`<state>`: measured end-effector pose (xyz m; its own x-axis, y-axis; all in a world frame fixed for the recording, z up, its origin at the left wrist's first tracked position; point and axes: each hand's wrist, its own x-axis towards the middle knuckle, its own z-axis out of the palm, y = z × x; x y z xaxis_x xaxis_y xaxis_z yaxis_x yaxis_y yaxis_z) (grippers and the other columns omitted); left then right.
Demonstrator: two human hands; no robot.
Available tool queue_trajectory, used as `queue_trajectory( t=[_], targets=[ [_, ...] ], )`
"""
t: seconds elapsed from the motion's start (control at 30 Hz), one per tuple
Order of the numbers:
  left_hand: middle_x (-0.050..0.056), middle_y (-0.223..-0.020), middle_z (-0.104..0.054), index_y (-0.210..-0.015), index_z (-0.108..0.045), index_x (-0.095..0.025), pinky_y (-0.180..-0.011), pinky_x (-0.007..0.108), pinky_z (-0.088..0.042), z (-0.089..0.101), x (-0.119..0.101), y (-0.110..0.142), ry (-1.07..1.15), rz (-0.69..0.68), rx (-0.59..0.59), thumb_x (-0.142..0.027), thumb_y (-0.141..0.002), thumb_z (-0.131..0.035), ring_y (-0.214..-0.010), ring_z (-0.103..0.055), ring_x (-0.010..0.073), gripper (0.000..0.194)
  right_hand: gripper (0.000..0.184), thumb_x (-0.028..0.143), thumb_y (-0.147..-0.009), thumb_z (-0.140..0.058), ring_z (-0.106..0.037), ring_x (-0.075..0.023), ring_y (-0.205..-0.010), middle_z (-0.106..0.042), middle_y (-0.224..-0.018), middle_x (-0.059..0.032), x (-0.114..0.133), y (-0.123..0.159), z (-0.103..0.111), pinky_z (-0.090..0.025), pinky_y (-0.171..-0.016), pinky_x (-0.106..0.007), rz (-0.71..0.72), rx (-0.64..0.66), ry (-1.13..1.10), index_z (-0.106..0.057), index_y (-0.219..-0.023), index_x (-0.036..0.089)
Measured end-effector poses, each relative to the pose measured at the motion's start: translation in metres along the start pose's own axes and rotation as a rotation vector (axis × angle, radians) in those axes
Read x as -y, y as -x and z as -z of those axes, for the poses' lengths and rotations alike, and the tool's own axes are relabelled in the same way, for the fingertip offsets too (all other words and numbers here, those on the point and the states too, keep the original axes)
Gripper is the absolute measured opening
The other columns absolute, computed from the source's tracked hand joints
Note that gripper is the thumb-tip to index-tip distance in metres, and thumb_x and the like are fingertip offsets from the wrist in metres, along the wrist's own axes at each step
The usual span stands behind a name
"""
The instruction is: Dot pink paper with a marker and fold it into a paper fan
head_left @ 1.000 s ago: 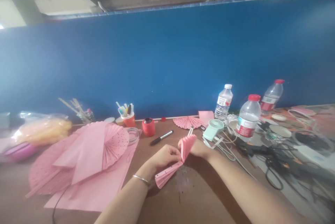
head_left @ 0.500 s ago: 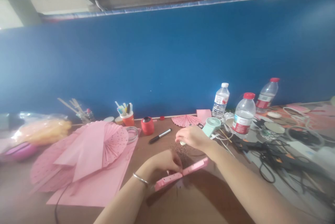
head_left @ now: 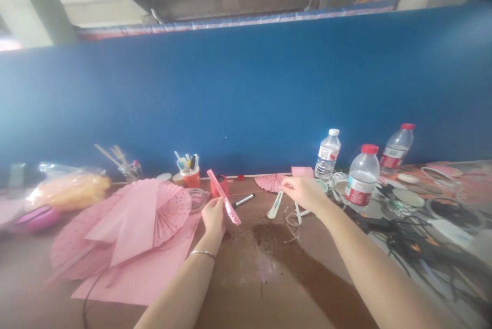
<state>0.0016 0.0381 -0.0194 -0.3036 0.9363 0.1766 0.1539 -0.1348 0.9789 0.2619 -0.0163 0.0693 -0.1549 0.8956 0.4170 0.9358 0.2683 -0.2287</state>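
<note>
My left hand (head_left: 213, 214) is closed around the middle of a narrow pink folded paper strip (head_left: 229, 210), which is tilted above the table. A thin reddish thread (head_left: 263, 193) runs from near the strip toward my right hand (head_left: 302, 190), whose fingertips are pinched together at its far end. Just below those fingertips a white slim handle (head_left: 274, 207) with a rounded end lies on the table. Behind the strip stands a red round container (head_left: 219, 186), partly hidden. A black and silver marker (head_left: 244, 200) lies right of the strip.
Pink paper fans (head_left: 172, 213) and sheets cover the left side. A cup of pens (head_left: 191, 175) stands at the back. Bottles (head_left: 361, 178), a mint handheld fan (head_left: 321, 185), a pale cord (head_left: 292, 224) and black cables (head_left: 407, 237) are on the right. Dark specks dot the tabletop (head_left: 265, 272).
My left hand has lifted the folded strip up and left, turning it steeper. My right hand has moved right, uncovering the white handle and the pale cord. The view has tilted slightly up.
</note>
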Motion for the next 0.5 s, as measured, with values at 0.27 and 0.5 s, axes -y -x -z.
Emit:
queue_trajectory(
  t=[0.27,0.5],
  targets=[
    [0.003,-0.06,-0.062,-0.069,-0.064,-0.012,-0.048,0.021,-0.04,-0.025,-0.011,0.03,0.091,-0.055,0.213,-0.04,-0.063,-0.061,-0.051,-0.053,0.0118,0.028,0.023,0.024,-0.082,-0.041,-0.055,-0.0213,-0.093,-0.061,-0.099,-0.0108,0.025,0.001,-0.034,-0.038,-0.077,-0.03,-0.034,0.004,-0.181,-0.057,-0.098,0.017],
    [0.002,-0.064,-0.063,-0.071,-0.063,-0.013,-0.053,0.021,-0.041,-0.034,-0.009,0.047,0.059,-0.12,0.331,-0.03,-0.067,-0.058,-0.058,-0.055,0.0129,0.018,0.016,0.028,-0.083,-0.04,-0.059,-0.016,-0.078,-0.062,-0.084,-0.0034,0.069,0.017,-0.087,-0.043,-0.07,-0.027,-0.087,0.065,-0.829,-0.051,-0.09,0.019]
  ],
)
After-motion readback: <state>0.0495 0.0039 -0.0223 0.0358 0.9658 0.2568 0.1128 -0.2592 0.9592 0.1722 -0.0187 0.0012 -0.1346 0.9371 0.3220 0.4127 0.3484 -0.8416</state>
